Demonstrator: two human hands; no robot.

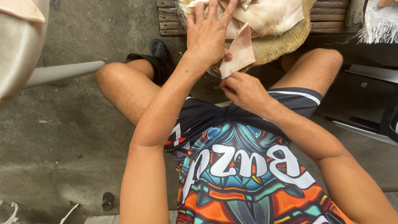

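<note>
On burlap [286, 41], left hand [207, 37] pressing pale skin [240, 52] (right hand [244, 89] below)

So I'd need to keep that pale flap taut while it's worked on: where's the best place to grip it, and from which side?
Grip the pale flap at its free lower corner, coming from below, the person's side. That end hangs loose over the edge of the round block, while its upper part is pinned under the left hand. The right hand is already close there.
</note>
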